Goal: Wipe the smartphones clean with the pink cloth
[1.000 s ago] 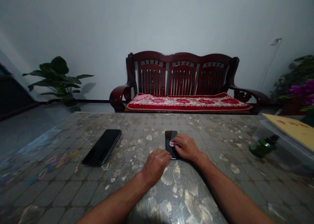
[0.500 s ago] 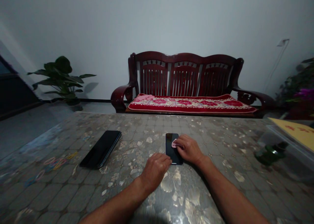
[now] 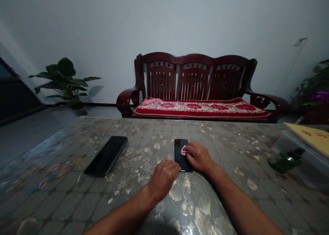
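A dark smartphone [image 3: 182, 161] lies flat on the patterned tablecloth in front of me, its short side toward me. My left hand [image 3: 165, 177] rests at its lower left edge, fingers closed together and holding it there. Pinched in the fingers of my right hand [image 3: 200, 156] is a small pink cloth [image 3: 183, 150], pressed on the right part of the screen. That hand covers some of the phone's right side, and most of the cloth is hidden under the fingers.
Left of the phone lies a black slab like stacked phones [image 3: 106, 156], with colored rubber bands [image 3: 60, 169] beyond it. At right are a green bottle [image 3: 285, 161] and a clear plastic box [image 3: 308, 169] under a yellow sheet [image 3: 311, 133]. A wooden bench [image 3: 195, 61] stands behind the table.
The view has shifted very slightly. Both hands keep nearly the same place on the phone, and the pink cloth stays in my right fingers.
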Available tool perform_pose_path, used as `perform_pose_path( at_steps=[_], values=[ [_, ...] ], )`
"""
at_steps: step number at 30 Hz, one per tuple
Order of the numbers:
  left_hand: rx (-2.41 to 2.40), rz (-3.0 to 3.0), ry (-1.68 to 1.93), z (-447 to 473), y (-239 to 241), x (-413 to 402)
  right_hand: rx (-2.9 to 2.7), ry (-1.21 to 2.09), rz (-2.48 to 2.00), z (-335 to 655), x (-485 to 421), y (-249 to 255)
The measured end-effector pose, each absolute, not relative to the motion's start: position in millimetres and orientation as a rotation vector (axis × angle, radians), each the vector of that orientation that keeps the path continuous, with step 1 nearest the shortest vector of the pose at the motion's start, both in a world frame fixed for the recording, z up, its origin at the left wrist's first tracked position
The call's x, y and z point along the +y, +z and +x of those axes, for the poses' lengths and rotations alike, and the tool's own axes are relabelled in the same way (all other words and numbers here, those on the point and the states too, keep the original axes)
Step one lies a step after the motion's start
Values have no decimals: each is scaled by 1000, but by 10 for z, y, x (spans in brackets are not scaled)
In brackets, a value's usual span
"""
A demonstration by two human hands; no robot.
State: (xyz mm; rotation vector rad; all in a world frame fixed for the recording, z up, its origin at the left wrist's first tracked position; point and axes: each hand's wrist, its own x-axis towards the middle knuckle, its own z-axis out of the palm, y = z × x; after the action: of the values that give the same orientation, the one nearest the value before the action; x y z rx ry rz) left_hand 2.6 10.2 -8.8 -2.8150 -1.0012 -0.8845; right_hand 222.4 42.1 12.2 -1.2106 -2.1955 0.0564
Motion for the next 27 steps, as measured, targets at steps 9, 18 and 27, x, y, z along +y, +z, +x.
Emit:
perform_pose_path(
  at_steps=[9,18,27],
  values=[
    [-1012,-2822,-799,33,-69,101,-2340,119,-1101,2149,357,156],
    [-997,-2804,-826,43,-83,111,-2298,85,-1149,2188,385,137],
    [-995,-2808,-818,38,-83,110,-2250,145,-1155,2175,382,136]
  ],
)
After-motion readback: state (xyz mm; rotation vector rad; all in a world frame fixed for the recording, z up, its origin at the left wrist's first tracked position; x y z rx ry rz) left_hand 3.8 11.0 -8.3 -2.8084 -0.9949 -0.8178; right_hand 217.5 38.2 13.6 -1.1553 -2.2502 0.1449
